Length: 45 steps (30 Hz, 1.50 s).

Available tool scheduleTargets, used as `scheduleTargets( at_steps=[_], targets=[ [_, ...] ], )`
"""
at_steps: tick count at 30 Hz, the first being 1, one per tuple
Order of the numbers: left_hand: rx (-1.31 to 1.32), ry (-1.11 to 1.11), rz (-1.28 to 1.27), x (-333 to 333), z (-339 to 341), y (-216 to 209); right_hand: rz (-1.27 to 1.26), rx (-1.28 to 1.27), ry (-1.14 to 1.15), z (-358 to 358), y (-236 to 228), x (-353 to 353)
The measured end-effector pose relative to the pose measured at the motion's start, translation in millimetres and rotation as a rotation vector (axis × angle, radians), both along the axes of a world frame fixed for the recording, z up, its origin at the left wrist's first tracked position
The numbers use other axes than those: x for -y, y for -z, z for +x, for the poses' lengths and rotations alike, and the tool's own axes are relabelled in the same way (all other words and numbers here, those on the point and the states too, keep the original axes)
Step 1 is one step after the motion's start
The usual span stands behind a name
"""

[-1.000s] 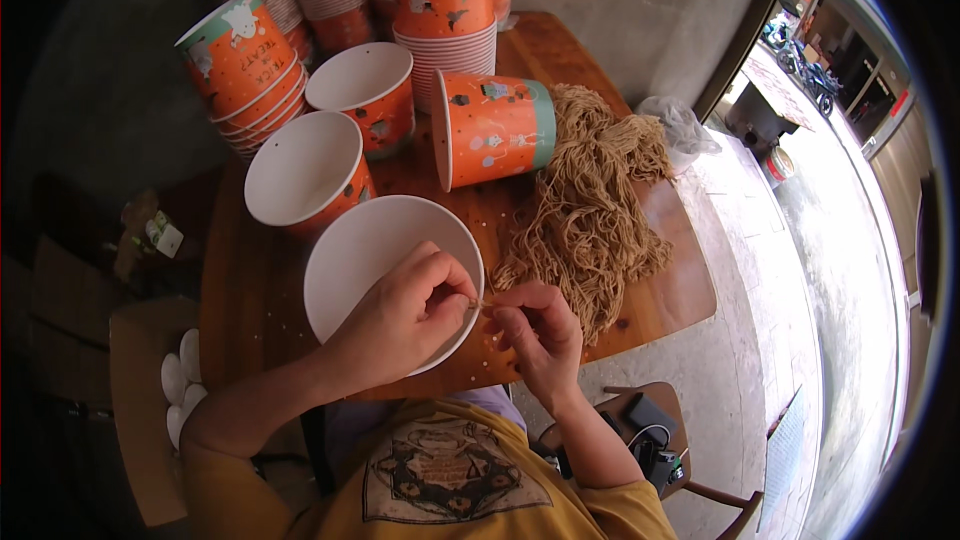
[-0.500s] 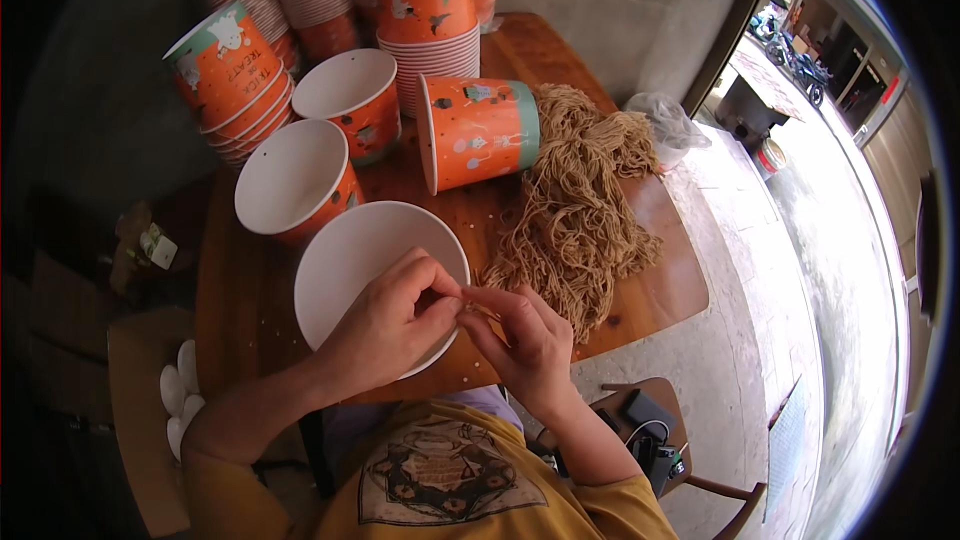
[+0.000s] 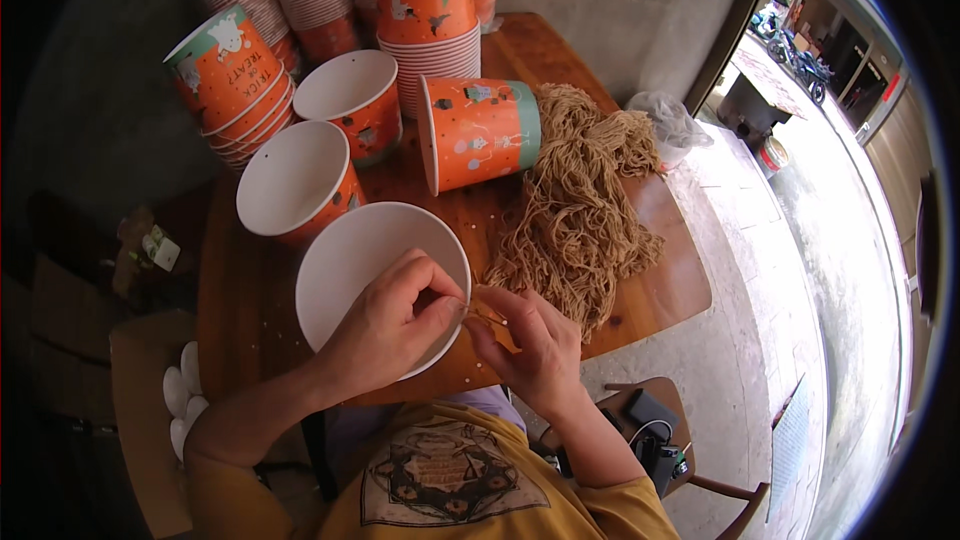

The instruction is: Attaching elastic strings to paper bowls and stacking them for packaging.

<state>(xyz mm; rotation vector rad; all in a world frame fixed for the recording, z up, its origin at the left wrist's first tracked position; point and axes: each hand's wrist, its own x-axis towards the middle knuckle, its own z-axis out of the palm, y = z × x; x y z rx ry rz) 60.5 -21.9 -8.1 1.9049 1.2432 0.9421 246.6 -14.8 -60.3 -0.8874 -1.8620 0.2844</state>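
Observation:
A white-lined paper bucket (image 3: 335, 275) stands nearest me at the table's front edge, its mouth tipped up toward me. Over its mouth reaches my left hand (image 3: 400, 315), thumb and fingers pinched at the right rim; what lies in the pinch is hidden. Just outside that rim, my right hand (image 3: 535, 350) is closed on a thin tan cord (image 3: 488, 317) between thumb and fingers. The fingertips of both hands are close together. Beyond my right hand lies a tangled heap of tan cords (image 3: 580, 220).
Two upright orange buckets (image 3: 295, 175) stand beyond the near one. Another orange bucket (image 3: 480, 135) lies on its side against the cords. Tall bucket stacks (image 3: 430, 0) line the wall. A cardboard box (image 3: 150, 370) stands left, a stool with dark devices (image 3: 650, 430) right.
My right hand has shifted slightly right, away from the left fingertips, and a short length of cord now shows at its fingers. My left hand holds its place.

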Motion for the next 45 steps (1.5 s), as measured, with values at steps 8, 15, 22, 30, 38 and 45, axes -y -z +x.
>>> scheduleTargets(
  at_steps=[8,15,22,30,38,45],
  targets=[
    [-0.030,-0.011,0.017,1.4,-0.8,-1.1,0.078,0.066,0.012,1.8,5.2,-1.7],
    [-0.025,-0.028,-0.044,1.2,-7.5,-1.7,-0.108,-0.036,-0.016,1.8,3.2,3.4],
    [-0.007,-0.006,-0.035,3.4,-3.9,-1.7,-0.147,-0.043,-0.051,2.7,4.5,5.2],
    [0.010,-0.012,-0.064,3.8,0.2,-1.8,-0.209,-0.069,-0.006,1.5,5.8,8.8],
    [0.046,-0.028,-0.187,2.3,-1.3,-0.9,-0.252,0.028,0.051,0.7,6.9,10.0],
    [0.089,0.016,-0.124,0.8,-2.0,8.0,-0.429,-0.088,0.002,0.3,2.5,9.5]
  ],
)
